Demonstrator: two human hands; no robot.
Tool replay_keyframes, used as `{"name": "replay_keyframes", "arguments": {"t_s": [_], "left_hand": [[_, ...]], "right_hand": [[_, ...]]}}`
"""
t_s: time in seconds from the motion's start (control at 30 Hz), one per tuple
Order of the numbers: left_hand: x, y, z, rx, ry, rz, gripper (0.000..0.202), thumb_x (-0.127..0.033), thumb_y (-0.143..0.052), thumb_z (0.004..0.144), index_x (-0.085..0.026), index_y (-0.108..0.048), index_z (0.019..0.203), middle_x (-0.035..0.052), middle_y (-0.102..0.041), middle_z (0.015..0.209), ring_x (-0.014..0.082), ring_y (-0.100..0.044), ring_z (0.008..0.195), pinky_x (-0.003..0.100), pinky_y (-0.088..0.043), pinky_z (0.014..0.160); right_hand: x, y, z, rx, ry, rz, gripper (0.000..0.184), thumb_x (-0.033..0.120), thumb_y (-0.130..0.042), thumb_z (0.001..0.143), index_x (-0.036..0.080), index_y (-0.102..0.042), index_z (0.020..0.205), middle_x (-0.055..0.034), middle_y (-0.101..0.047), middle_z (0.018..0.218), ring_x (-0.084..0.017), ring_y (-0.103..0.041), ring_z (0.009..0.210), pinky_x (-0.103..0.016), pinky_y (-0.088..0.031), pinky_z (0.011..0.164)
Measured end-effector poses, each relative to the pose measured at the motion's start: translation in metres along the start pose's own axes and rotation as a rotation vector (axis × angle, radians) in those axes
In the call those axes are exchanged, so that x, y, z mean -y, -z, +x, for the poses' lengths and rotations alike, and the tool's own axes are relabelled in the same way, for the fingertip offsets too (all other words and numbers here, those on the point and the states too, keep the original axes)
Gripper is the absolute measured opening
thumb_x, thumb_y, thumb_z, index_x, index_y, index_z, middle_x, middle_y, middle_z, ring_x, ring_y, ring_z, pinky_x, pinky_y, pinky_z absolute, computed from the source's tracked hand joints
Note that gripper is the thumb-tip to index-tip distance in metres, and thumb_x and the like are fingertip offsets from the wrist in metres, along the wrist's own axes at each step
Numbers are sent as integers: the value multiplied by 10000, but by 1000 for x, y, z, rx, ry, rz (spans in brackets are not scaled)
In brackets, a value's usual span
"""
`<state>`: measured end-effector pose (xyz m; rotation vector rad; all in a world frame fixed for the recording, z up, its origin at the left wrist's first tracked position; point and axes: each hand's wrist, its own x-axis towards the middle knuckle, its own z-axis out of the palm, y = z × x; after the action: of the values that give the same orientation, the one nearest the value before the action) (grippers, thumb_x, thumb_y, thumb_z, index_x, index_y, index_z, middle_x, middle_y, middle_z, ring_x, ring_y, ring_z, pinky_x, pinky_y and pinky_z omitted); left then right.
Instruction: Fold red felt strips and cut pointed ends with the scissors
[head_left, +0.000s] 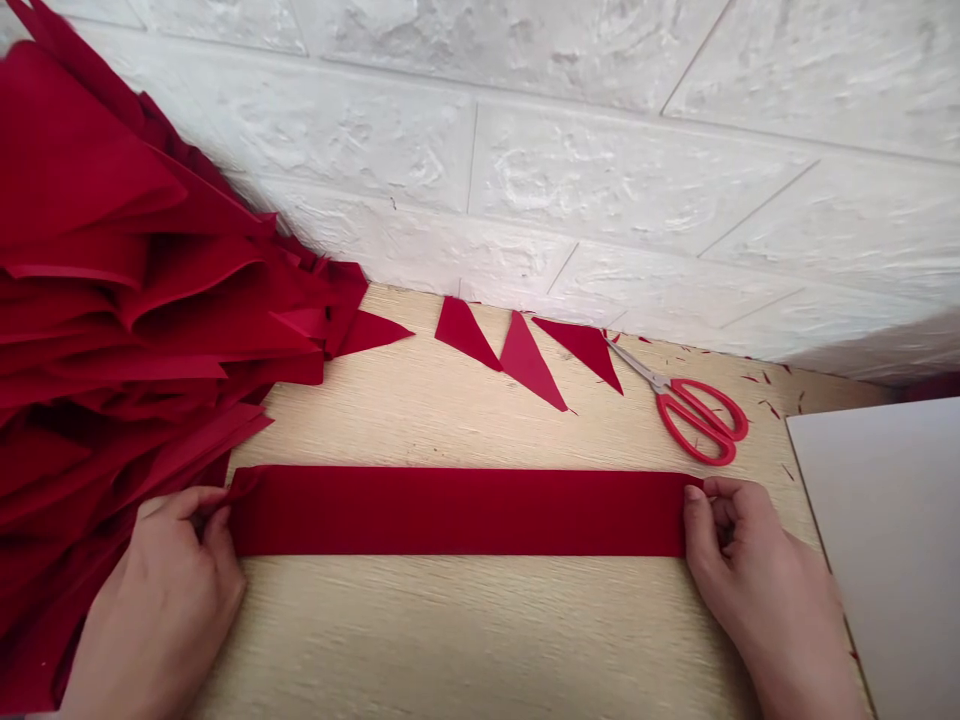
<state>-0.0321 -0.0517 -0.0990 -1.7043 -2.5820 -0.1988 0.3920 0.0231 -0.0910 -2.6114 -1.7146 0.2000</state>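
Observation:
A long dark red fabric strip (465, 512) stretches flat and straight across the wooden table, held at both ends. My left hand (169, 580) pinches its left end between thumb and fingers, where the cloth is slightly creased. At the other end, my right hand (754, 570) grips the top right corner with thumb and forefinger. Beyond the strip, nearer my right hand, lie scissors with red handles (701, 415), their blades closed and pointing up and left. The scissor tip touches a triangular red scrap (585, 350).
A big heap of red fabric pieces (135, 300) fills the left side. More scraps, a dark one (465, 335) and a lighter one (531, 362), lie along the white brick-pattern wall (525, 160). A white board (885, 520) stands at right. Tiny red clippings dot the wooden table (465, 640).

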Motion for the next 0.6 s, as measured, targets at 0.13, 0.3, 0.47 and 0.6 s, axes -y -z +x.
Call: {"name": "replay_keyframes", "arguments": {"t_s": [0.13,0.3,0.47,0.6], "left_hand": [[3,0,-2,-14,-65,65,167,-363,-331,993,-253,-447,945,80,-585,933,258,-657,738,370,-514,568],[5,0,0,-44,-192,75,144,-335,-318,986,-251,-396,899,95,-553,875,278,-661,752,379,-533,586],[6,1,3,-65,-219,29,126,-324,-329,947,-283,-303,831,108,-575,881,286,-683,794,392,-558,622],[4,1,3,-40,-156,8,134,-351,-336,918,-293,-280,812,107,-592,886,289,-687,773,405,-557,609]], "right_hand": [[7,3,0,19,-30,-6,190,452,-485,859,262,-484,861,-40,-646,648,-254,-588,554,-317,-336,505],[14,9,3,51,-49,-7,195,458,-477,842,265,-462,824,-31,-627,623,-247,-578,539,-308,-327,493],[6,3,2,7,2,-5,211,470,-471,850,260,-484,835,-35,-620,622,-233,-564,522,-302,-323,483],[-2,-4,1,-4,22,-31,228,496,-461,882,269,-480,870,-25,-635,648,-243,-574,552,-303,-325,493]]}}
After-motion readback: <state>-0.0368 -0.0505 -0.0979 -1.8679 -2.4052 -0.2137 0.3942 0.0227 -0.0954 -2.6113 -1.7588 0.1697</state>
